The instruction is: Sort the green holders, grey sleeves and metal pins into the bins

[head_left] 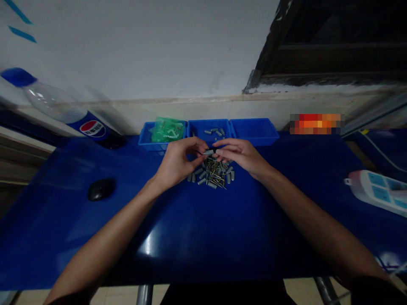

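Observation:
My left hand [184, 159] pinches a small grey cylinder that looks like a wall plug [208, 152] between thumb and fingers. Close to the plug's right end are the fingertips of my right hand [240, 154], drawn together; whatever they hold is too small to make out. Beneath both hands lies a heap of thin, brass-coloured screws [216, 173] on the table. Several more grey plugs [202, 181] lie around the heap, partly covered by my hands.
Behind the hands stand three blue trays: the left tray [146, 146] with green packets [167, 129], the middle tray [208, 123] with several grey plugs, and the right tray [254, 131]. A cola bottle [92, 127] and black mouse [101, 189] are left; a white-and-blue case [381, 190] is right.

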`<state>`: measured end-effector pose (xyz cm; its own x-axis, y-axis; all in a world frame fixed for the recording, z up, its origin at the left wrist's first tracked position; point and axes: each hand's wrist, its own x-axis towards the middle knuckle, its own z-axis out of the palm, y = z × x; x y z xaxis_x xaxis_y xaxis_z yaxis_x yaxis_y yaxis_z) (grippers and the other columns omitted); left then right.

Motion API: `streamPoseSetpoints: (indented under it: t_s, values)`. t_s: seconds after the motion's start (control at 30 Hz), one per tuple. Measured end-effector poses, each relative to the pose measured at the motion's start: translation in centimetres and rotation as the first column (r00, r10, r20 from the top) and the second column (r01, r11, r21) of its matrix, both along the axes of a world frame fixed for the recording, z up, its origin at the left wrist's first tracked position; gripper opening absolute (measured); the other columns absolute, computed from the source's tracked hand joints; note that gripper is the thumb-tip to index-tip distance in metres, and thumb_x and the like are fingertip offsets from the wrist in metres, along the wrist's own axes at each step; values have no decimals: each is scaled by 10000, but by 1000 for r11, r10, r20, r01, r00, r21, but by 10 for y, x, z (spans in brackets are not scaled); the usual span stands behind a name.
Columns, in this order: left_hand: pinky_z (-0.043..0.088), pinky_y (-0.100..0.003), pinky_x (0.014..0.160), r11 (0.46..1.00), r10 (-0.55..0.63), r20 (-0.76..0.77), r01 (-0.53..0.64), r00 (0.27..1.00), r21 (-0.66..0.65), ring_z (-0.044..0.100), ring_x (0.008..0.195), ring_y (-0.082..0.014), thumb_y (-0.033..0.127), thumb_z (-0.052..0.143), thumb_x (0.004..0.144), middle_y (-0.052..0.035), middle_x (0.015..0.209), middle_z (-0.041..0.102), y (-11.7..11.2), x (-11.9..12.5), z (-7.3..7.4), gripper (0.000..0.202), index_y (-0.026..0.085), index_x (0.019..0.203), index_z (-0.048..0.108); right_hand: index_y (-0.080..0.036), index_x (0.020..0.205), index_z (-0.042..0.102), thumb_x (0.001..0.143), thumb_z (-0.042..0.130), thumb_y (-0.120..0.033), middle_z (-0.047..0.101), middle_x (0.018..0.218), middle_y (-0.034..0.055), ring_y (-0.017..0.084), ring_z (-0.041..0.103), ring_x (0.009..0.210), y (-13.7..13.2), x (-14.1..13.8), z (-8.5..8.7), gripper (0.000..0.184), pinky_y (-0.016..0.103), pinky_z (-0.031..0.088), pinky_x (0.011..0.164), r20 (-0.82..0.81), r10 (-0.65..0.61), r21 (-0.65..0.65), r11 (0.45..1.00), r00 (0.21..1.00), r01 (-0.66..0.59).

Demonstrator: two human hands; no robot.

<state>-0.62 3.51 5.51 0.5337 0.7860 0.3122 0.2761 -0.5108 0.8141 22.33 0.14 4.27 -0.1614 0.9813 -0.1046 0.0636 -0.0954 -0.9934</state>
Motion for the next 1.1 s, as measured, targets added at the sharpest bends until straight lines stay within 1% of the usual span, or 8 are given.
streamPoseSetpoints:
  t_s: [0.2,0.3,0.4,0.5,0.6,0.67,0.83,1.1]
  values:
    - [661,-282,834,999,-1,43,3,999,-37,756,847,-152,203,740,867,-62,963,785,-7,6,1,106,162,961,711,-222,1006,791,778,854,-335,812,883,52,235,766,865,-3,-5,-3,262,423,581,869,-79,19,-7,1000,997,-19]
    - [654,-282,834,999,-28,20,28,999,-25,753,848,-150,203,725,878,-56,972,778,-7,5,2,119,165,989,704,-226,956,791,757,872,-331,801,848,37,218,753,817,-2,-5,-5,240,417,589,858,-75,16,3,1000,997,-16]
    - [636,-313,849,998,-39,-149,46,988,41,745,875,-168,226,717,893,-55,1004,761,-2,-1,3,190,176,1074,687,-224,913,785,749,873,-320,794,819,34,207,739,765,-1,-4,-6,210,421,594,839,-32,-7,37,999,999,8]
    - [604,-357,831,989,-26,-430,86,902,121,728,898,-210,275,762,871,-71,1055,735,5,-14,3,331,194,1174,657,-228,922,779,753,855,-305,798,827,38,222,749,790,1,-2,-6,201,446,595,867,-8,-131,91,987,991,131]
    - [575,-359,795,987,-57,-610,136,790,84,716,900,-238,321,793,853,-81,1073,723,9,-25,1,410,216,1218,641,-245,1031,780,757,826,-283,824,984,54,258,769,968,3,-1,-5,281,474,584,965,-34,-243,123,962,969,246]
    - [555,-339,742,989,-91,-666,147,741,29,714,857,-235,316,801,837,-76,1049,726,9,-29,-1,419,227,1216,645,-258,1117,772,759,800,-271,820,1106,62,271,760,1070,3,-1,-3,360,485,576,1012,-39,-256,123,958,966,259]
    - [494,-295,624,990,-114,-718,137,686,-26,703,761,-221,266,801,792,-61,967,738,7,-27,-3,417,229,1183,660,-251,1184,756,782,763,-270,802,1197,86,288,761,1092,1,-3,3,402,495,588,998,8,-218,81,973,976,217]
    - [464,-280,596,997,-56,-714,72,698,-8,704,710,-209,171,685,837,-57,876,741,8,-23,-6,263,219,1096,675,-247,1116,765,823,753,-263,800,1193,91,273,778,1015,0,-3,1,294,480,591,949,-7,-192,68,979,981,192]
